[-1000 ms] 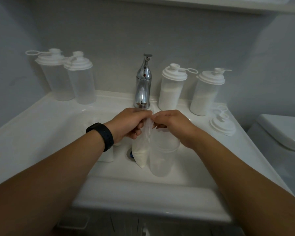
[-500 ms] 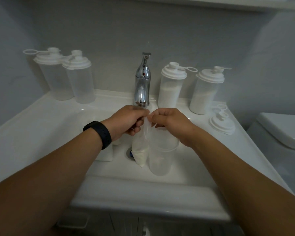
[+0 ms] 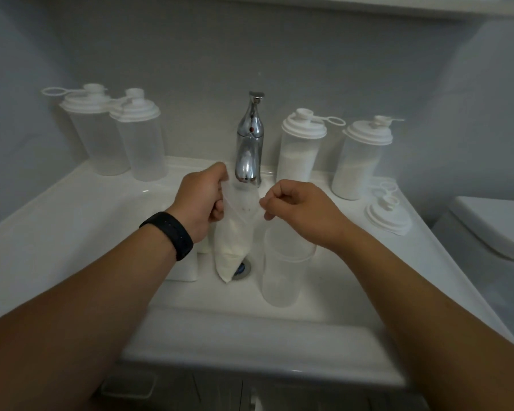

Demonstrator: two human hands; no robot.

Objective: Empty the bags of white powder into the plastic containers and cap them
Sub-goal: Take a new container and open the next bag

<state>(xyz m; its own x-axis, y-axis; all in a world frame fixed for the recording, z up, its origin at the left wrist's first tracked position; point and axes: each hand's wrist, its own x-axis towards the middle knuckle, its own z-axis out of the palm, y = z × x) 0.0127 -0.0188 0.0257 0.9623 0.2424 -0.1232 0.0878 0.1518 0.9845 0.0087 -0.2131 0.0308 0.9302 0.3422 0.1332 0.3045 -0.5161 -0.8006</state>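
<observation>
Right over the basin of the white sink (image 3: 72, 209), both hands are working at one clear bag of white powder (image 3: 235, 241). Her or his left hand (image 3: 201, 203), with a black wristband (image 3: 169, 234) on that wrist, grips the bag's top edge on the left, fingers curled round the plastic. Opposite it, the right hand (image 3: 297, 207) pinches the other side of the bag's mouth between thumb and fingertips. From that grip the bag hangs, its powder settled in the lower part, its bottom corner down by the drain (image 3: 244, 268). Just to the right of it an open plastic container (image 3: 284, 272) stands in the basin, uncapped. Behind the hands rises the chrome faucet (image 3: 250, 143). Two capped containers holding powder (image 3: 300, 146) stand on the ledge to its right, and two capped empty ones (image 3: 137, 143) to its left. A loose lid (image 3: 387, 218) lies at the far right of the ledge.
</observation>
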